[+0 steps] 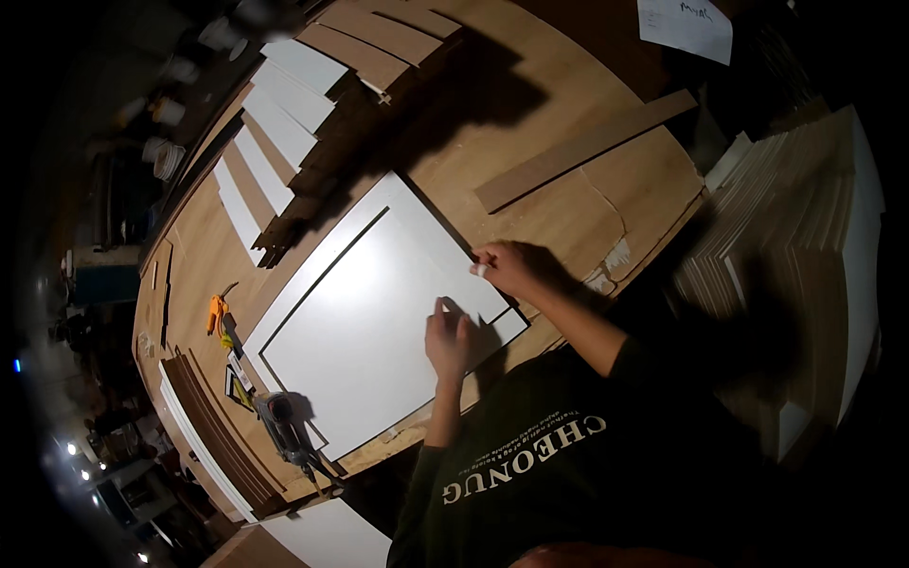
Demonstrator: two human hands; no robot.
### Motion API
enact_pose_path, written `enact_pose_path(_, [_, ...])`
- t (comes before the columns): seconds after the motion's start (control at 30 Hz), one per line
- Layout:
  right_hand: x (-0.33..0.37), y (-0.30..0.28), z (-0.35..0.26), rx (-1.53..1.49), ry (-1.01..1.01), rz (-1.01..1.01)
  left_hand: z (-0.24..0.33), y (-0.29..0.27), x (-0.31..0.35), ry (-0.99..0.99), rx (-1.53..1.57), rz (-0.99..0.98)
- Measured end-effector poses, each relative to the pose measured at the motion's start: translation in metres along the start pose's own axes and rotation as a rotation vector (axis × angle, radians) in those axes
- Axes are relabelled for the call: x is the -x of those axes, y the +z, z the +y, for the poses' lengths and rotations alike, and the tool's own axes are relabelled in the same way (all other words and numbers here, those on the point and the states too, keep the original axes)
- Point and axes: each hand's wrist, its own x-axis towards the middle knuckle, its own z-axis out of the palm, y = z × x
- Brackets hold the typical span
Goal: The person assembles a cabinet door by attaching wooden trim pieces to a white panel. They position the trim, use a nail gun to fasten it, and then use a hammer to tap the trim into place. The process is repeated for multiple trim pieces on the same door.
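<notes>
A white rectangular panel (360, 322) with dark grooves or strips near its edges lies flat on the wooden worktable (559, 227). Over the panel's near right part is my left hand (447, 341), fingers partly stretched and apart, with nothing seen in it. Whether it touches the surface I cannot tell. My right hand (507, 270) is at the panel's right edge, thumb and fingers drawn together. A small white patch shows at its fingertips; what it is I cannot make out.
A dark power tool (279, 417) stands by the panel's near left corner, an orange-handled tool (216, 312) beyond it. White and brown boards (284, 123) are piled at the far left. A brown strip (587, 151) lies far right; stacked panels (786, 256) stand beside the table.
</notes>
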Motion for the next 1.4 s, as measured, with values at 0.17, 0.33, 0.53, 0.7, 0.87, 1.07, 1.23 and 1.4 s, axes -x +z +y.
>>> enact_pose_path(0.17, [0.033, -0.008, -0.005, 0.114, 0.082, -0.023, 0.03, 0.005, 0.009, 0.255, -0.267, -0.035])
enact_pose_path(0.33, [0.031, -0.006, 0.0, 0.071, 0.13, -0.052, 0.025, 0.015, 0.006, 0.323, -0.365, 0.028])
enact_pose_path(0.53, [0.031, -0.004, -0.005, 0.045, 0.123, -0.036, 0.016, 0.018, 0.007, 0.317, -0.37, 0.022])
enact_pose_path(0.7, [0.023, 0.004, -0.008, 0.12, 0.083, -0.065, 0.025, 0.009, -0.001, 0.263, -0.324, -0.036])
enact_pose_path(0.87, [0.009, 0.01, 0.014, 0.169, 0.011, -0.021, 0.039, 0.004, -0.007, 0.209, -0.38, -0.137])
enact_pose_path(1.07, [0.007, 0.007, 0.001, 0.167, 0.044, -0.048, 0.033, 0.004, -0.005, 0.161, -0.349, -0.118])
enact_pose_path(1.23, [-0.022, 0.032, 0.059, -0.002, 0.092, -0.045, 0.022, -0.003, -0.008, 0.256, -0.232, -0.173])
enact_pose_path(1.4, [-0.011, 0.023, 0.009, -0.081, 0.209, -0.003, -0.014, -0.094, 0.005, -0.104, 0.052, -0.027])
